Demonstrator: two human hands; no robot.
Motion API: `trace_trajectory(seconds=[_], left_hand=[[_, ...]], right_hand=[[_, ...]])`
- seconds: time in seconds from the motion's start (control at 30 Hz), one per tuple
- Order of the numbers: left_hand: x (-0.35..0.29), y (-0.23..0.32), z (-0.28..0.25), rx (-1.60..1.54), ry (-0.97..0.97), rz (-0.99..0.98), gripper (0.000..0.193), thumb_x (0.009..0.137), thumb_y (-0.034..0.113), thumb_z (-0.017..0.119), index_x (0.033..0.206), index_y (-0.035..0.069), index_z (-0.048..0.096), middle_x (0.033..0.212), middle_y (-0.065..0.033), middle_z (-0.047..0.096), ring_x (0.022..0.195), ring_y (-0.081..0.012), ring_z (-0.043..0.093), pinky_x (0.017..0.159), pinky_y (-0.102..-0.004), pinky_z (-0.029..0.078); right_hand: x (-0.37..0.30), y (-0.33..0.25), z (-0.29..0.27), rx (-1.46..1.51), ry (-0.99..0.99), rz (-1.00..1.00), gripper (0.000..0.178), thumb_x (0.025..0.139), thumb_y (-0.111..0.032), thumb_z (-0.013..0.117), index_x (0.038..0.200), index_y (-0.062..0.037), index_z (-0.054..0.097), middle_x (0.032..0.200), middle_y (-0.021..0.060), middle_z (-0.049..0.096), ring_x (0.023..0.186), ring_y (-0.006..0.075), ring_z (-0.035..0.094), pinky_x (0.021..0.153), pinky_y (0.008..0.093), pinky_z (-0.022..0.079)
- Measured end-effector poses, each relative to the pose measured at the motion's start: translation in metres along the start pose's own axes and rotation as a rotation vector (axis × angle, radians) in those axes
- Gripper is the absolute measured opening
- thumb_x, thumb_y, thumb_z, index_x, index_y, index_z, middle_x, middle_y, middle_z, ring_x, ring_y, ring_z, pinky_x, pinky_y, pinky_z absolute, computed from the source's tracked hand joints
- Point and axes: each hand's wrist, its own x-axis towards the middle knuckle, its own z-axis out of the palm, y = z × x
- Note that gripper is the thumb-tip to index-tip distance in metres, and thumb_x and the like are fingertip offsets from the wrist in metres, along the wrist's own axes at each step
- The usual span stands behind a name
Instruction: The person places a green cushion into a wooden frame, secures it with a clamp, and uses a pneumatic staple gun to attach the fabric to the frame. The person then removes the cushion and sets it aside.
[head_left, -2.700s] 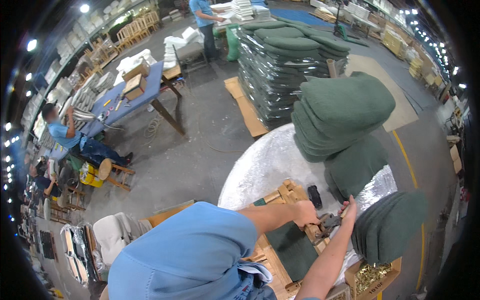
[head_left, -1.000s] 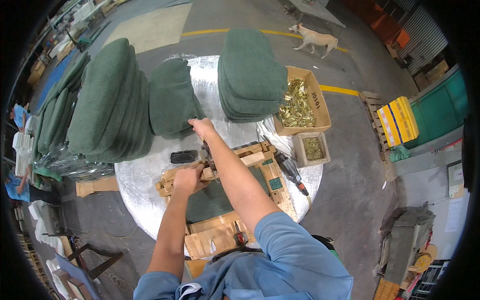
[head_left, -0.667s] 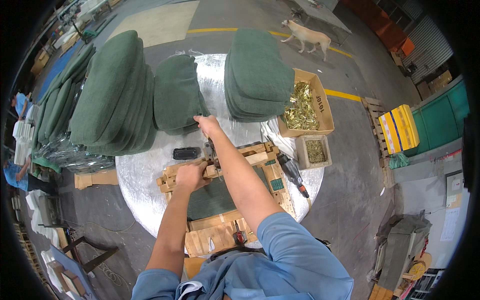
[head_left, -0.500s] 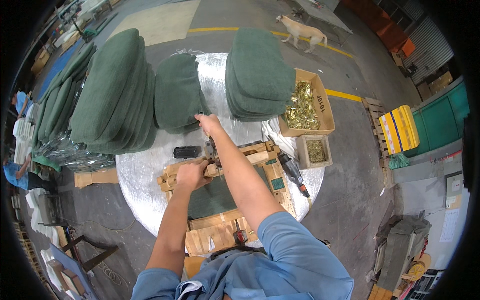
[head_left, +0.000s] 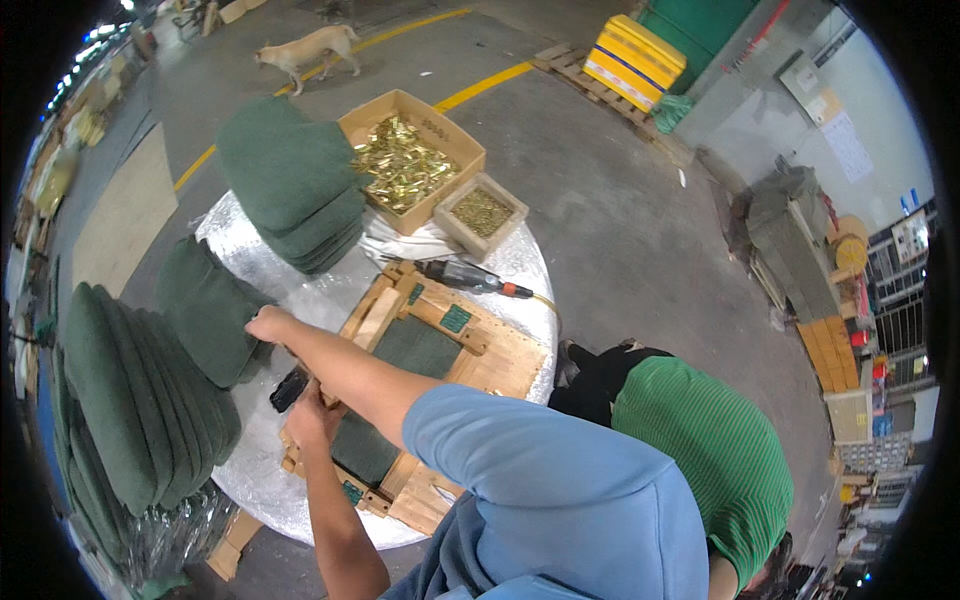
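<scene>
A wooden frame (head_left: 510,350) with a dark green fabric piece (head_left: 415,348) set in it lies on the round, film-wrapped table. My left hand (head_left: 312,418) is closed on the frame's far-left edge, its fingers partly hidden. My right hand (head_left: 270,326) is a closed fist held out past that edge, beside a stack of green pads (head_left: 205,310). The metal lever in it, which showed half a second ago, is mostly hidden by the hand and forearm. A black tray (head_left: 290,390) lies between the hands and the pads. A power screwdriver (head_left: 470,277) rests at the frame's far end.
More green pads (head_left: 290,180) are stacked at the back and left (head_left: 140,400). A cardboard box (head_left: 470,150) of brassy metal pieces and a smaller box (head_left: 511,216) of small fasteners stand behind the frame. A person in a green striped shirt (head_left: 700,450) bends close on my right. A dog (head_left: 310,52) stands farther off.
My view has swung to the right, so the table sits farther left. The person in green has come into view. Both hands keep nearly the same places at the frame.
</scene>
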Motion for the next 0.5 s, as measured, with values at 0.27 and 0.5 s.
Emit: trace_trajectory(seconds=[0.27,0.5], left_hand=[[-0.012,-0.047,0.025,-0.088,-0.046,-0.162,0.036,0.078,0.036,0.088,0.103,0.012,0.079,0.095,-0.0165,0.078,0.092,-0.0332,0.076,0.082,-0.0486,0.061],[-0.002,-0.031,0.034,-0.139,0.167,0.134,0.049,0.074,0.038,0.084,0.119,0.022,0.073,0.097,-0.0101,0.077,0.095,-0.0337,0.076,0.08,-0.0477,0.061]], right_hand=[[0.007,0.024,0.036,0.168,-0.459,-0.116,0.061,0.107,-0.045,0.05,0.153,-0.0063,0.056,0.148,0.016,0.061,0.131,0.0307,0.059,0.111,0.0451,0.044],[0.069,0.056,-0.02,0.194,-0.386,0.137,0.051,0.104,-0.056,0.055,0.077,-0.0126,0.05,0.059,0.005,0.045,0.045,0.0238,0.048,0.043,0.0473,0.045]])
